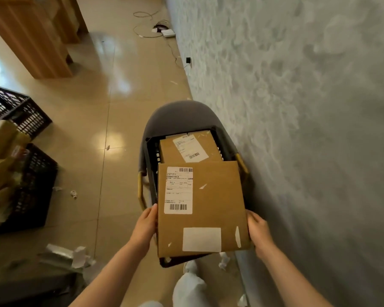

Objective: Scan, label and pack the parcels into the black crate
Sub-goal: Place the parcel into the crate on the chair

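Parcel in hand: we hold a flat brown parcel (211, 207) level above the near end of the black crate (152, 149), its printed label (179, 190) facing up.
Left hand (145, 224): fingers curl around the parcel's left edge.
Right hand (258, 229): it grips the right edge.
Crate: it sits on a grey chair (177, 116) beside the wall (308, 107); a second labelled parcel (190, 147) lies inside at the far end.
Floor: more black crates (31, 185) with boxes stand to our left.
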Available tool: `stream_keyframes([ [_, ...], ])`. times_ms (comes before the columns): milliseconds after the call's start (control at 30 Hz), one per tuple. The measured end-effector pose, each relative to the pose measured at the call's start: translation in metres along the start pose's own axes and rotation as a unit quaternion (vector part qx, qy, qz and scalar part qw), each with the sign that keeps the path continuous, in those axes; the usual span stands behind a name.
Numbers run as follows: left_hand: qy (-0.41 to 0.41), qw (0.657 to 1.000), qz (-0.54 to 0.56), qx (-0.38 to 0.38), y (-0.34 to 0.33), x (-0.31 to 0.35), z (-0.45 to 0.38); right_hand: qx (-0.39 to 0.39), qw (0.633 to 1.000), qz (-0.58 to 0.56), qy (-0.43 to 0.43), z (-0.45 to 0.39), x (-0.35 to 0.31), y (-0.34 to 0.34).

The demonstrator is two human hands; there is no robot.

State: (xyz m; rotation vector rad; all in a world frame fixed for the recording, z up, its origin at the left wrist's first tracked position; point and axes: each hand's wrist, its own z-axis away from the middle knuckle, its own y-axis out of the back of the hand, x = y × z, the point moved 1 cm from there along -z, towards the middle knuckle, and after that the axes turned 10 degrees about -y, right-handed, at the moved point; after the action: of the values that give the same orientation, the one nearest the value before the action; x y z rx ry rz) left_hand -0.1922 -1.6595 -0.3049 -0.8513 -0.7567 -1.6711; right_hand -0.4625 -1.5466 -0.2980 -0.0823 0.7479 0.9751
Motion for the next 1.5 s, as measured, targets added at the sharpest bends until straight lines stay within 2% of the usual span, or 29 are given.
stream_keyframes([
  [333,0.074,0.996,-0.046,0.005,-0.033,-0.014,-0.036,-0.025,0.996,0.031,-0.083,-0.073,-0.008,0.008],
  [600,0.098,0.994,-0.036,0.001,-0.035,-0.016,-0.036,-0.042,0.994,0.065,-0.075,-0.084,-0.004,0.007],
  [767,0.054,0.994,-0.092,-0.013,-0.024,-0.011,-0.038,-0.036,0.990,0.135,-0.025,-0.075,-0.014,0.007],
  [933,-0.085,0.969,-0.224,-0.059,-0.008,0.011,-0.033,0.058,0.959,0.269,0.074,-0.055,-0.022,0.013],
  [1033,-0.193,0.911,-0.351,-0.099,0.007,0.033,-0.032,0.096,0.938,0.309,0.124,-0.034,-0.019,0.017],
  [1200,-0.363,0.757,-0.523,-0.146,0.017,0.071,-0.027,0.161,0.915,0.334,0.158,0.019,0.001,0.026],
  [1300,-0.420,0.683,-0.570,-0.178,0.010,0.088,-0.010,0.215,0.912,0.312,0.154,0.066,0.024,0.037],
  [1400,-0.463,0.638,-0.578,-0.210,-0.005,0.097,0.016,0.246,0.926,0.254,0.134,0.123,0.056,0.047],
  [1500,-0.511,0.578,-0.582,-0.258,-0.028,0.094,0.051,0.261,0.938,0.199,0.115,0.183,0.095,0.062],
])
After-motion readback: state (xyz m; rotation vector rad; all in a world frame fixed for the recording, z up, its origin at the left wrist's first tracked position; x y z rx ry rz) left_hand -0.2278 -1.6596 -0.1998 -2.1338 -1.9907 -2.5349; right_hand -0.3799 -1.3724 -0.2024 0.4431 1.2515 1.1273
